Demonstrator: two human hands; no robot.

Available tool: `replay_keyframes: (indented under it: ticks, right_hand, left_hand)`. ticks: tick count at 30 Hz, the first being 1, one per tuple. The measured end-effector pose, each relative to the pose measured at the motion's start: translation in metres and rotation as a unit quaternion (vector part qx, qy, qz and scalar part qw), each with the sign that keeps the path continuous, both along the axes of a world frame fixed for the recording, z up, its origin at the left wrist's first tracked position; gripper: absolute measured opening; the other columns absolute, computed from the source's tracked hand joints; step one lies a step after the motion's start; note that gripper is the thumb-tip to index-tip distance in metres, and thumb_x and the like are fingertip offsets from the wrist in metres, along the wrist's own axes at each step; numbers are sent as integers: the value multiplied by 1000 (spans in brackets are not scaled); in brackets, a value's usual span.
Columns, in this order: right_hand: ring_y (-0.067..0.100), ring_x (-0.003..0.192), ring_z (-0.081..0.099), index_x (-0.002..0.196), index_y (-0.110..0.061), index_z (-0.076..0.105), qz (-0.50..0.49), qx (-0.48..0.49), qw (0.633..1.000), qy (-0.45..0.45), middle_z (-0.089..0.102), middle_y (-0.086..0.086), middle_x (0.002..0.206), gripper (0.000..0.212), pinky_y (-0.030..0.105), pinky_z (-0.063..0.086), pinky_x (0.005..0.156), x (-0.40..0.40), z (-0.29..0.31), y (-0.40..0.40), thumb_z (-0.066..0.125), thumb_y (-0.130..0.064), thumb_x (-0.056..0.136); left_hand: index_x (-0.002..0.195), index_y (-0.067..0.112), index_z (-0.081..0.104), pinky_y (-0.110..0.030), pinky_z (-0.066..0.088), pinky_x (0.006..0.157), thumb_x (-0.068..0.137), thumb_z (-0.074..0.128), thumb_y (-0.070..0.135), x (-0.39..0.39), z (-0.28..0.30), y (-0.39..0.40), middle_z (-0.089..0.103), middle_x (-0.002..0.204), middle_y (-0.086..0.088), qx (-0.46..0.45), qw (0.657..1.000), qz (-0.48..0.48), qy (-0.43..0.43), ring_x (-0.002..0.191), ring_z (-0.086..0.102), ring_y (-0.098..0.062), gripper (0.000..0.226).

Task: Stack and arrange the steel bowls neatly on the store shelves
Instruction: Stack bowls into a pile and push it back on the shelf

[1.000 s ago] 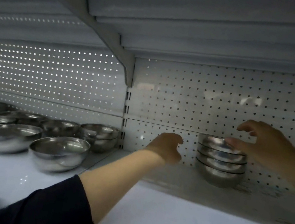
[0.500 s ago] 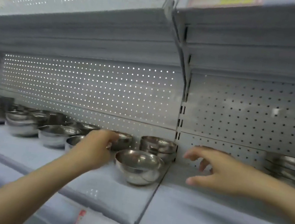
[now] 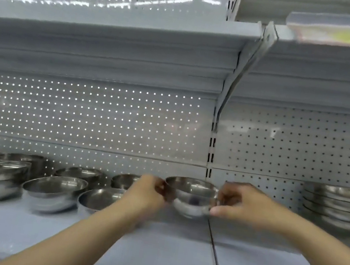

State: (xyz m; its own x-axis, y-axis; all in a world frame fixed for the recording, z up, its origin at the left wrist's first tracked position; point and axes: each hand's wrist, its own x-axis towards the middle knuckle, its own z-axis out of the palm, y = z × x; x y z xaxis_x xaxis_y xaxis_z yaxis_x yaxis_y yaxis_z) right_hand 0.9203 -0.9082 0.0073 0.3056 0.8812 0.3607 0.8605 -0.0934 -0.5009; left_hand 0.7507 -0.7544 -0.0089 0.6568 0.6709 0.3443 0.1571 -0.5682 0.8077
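Observation:
A small stack of two steel bowls stands near the seam of the grey shelf. My left hand grips its left rim and my right hand grips its right rim. Loose steel bowls lie to the left: one right beside my left wrist, another further left, and several more behind. A taller stack of steel bowls stands at the far right against the back panel.
A perforated back panel closes the shelf behind. An upper shelf hangs overhead on a bracket. A seam divides the shelf surface into two sections.
The view swung left from the right-hand stack. Both hands left that stack, moved to the loose bowls and closed on the two-bowl stack by the seam.

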Motion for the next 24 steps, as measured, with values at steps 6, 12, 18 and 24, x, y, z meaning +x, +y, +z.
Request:
replay_keyframes:
  ticks: [6,12,18,24]
  right_hand:
    - [9,95,60,95,-31,61,-29,154,984,84,64,-12,100,22,29,47,80,25,45,46,71,-39,78]
    - [4,102,55,99,-30,59,-10,157,982,105,61,-14,103,21,25,44,88,53,14,86,70,-30,81]
    - [-10,95,51,97,-30,60,-22,138,985,100,60,-19,99,19,12,36,75,69,-14,92,69,-32,81]
    - [5,107,53,102,-27,60,-38,113,989,84,61,-13,107,25,26,41,92,71,-21,93,68,-36,81]
  left_hand:
    - [117,7,57,-25,45,74,89,41,0,66,60,14,62,116,-9,51,986,131,-92,103,59,-25,33]
    - [108,4,63,-31,44,91,82,39,-5,96,15,47,66,113,-13,24,988,125,-87,109,58,-29,36]
    - [101,10,62,-36,46,96,79,34,-6,104,-4,58,67,109,-9,14,994,94,-60,107,58,-28,38]
    - [113,6,61,-34,45,96,81,34,-7,106,-12,63,65,115,-14,21,994,102,-13,111,57,-30,44]
